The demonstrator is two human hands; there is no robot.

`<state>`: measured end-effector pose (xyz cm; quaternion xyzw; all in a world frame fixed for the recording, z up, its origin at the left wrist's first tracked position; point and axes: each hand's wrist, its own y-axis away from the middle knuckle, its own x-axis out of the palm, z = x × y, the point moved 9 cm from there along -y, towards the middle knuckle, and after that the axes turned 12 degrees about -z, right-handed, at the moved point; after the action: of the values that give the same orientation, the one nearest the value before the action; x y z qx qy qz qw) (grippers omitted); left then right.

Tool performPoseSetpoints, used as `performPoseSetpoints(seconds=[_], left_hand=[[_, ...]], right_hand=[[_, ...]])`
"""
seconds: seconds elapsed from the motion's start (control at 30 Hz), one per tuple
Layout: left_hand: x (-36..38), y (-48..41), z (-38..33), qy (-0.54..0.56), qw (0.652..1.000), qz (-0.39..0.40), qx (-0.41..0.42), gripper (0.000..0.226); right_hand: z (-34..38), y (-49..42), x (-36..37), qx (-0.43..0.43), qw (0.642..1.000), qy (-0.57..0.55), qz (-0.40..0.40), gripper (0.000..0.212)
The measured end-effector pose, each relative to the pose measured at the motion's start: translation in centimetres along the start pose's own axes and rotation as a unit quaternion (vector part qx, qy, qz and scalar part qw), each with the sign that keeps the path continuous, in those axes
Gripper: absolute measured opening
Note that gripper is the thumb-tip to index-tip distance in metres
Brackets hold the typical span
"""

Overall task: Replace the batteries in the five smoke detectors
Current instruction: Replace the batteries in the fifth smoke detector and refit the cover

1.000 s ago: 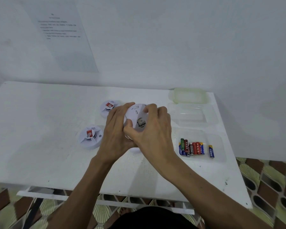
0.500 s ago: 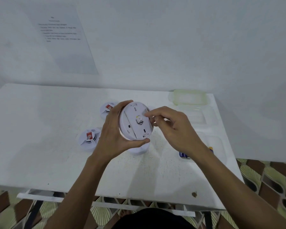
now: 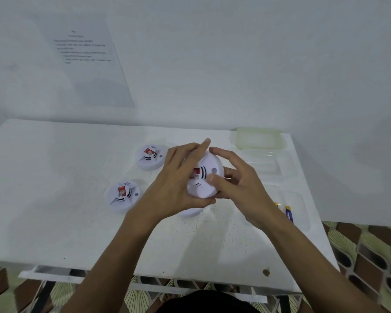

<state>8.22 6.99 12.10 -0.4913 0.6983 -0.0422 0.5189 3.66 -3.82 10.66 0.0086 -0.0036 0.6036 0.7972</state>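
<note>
Above the middle of the white table [image 3: 54, 177], both hands are clamped on one smoke detector [image 3: 209, 177], its vented face toward the camera. The left hand [image 3: 178, 181] wraps its left rim, and the right hand [image 3: 237, 188] holds the right rim with the thumb on the face. At 10 o'clock from it a second detector [image 3: 150, 157] lies on the table, at 8 o'clock a third detector [image 3: 124, 195], and at 4 o'clock a blue battery [image 3: 289, 213].

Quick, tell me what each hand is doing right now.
Left hand: grips the smoke detector.
Right hand: holds the same smoke detector, thumb on its face.
</note>
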Motion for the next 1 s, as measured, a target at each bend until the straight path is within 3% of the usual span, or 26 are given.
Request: performPoseSetpoints(seconds=[0.17,0.3,0.47,0.7,1.0], left_hand=[[-0.1,0.5,1.7,0.144,0.983,0.029,-0.110,0.106],[0.2,1.2,2.0,0.219,0.966,0.012,-0.137,0.092],[0.1,1.6,1.9,0.223,0.963,0.012,-0.150,0.095],[0.5,1.9,2.2,0.231,0.960,0.055,-0.151,0.095],[0.3,1.8,2.1,0.241,0.958,0.049,-0.148,0.091]], right_hand=[[-1.1,0.2,-1.1,0.063,0.988,-0.138,0.020,0.047],[-0.8,0.6,-1.5,0.037,0.995,-0.074,0.048,0.047],[-0.6,0.9,-1.7,0.019,0.998,0.019,0.063,0.046],[-1.5,0.6,-1.9,0.043,0.997,-0.032,0.059,0.046],[-1.9,0.5,-2.0,0.057,0.996,-0.046,0.049,0.046]])
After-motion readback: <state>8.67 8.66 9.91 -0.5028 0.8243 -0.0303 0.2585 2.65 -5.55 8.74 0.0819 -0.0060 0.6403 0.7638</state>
